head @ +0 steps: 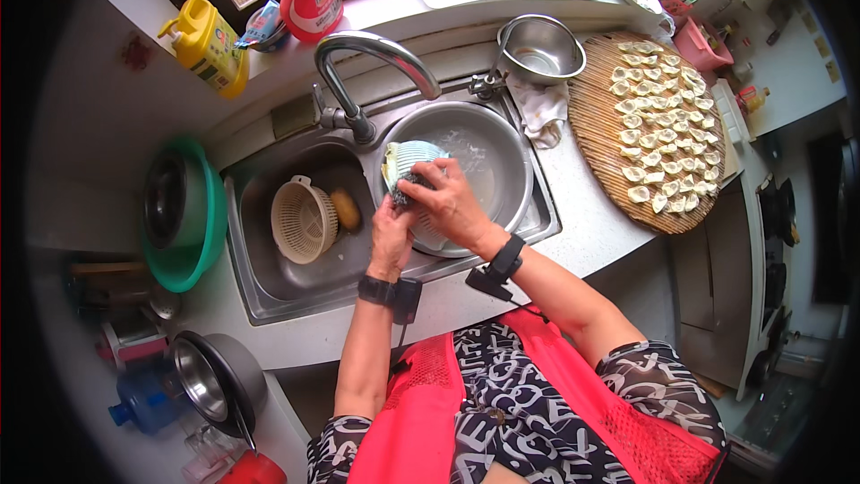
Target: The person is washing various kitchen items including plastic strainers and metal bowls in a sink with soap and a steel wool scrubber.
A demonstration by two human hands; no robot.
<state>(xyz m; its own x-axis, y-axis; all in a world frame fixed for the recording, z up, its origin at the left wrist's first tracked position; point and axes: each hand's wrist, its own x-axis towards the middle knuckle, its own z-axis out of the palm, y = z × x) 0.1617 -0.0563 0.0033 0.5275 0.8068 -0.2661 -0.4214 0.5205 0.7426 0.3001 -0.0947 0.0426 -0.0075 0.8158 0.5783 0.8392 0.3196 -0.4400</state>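
Over a large metal basin (pixel 521 168) in the right sink bowl, my left hand (pixel 392 235) grips the lower edge of a striped light-blue and white dish (pixel 416 153), which is tilted. My right hand (pixel 451 205) presses a dark, mesh-like scrubber (pixel 403 193) against the dish. The fingers cover much of both, so the dish's full shape is hidden. Cloudy water with some suds lies in the basin. The chrome faucet (pixel 379 47) arches above the basin's rear edge. In the left sink bowl (pixel 329 282) are a beige plastic strainer basket (pixel 302 222) and a potato (pixel 346 208).
A round woven tray (pixel 591 141) of dumplings lies at the right, near a steel bowl (pixel 541 50) and a white cloth (pixel 541 104). A green basin (pixel 215 215) stands at the left. Yellow (pixel 211 47) and red (pixel 312 3) bottles line the windowsill.
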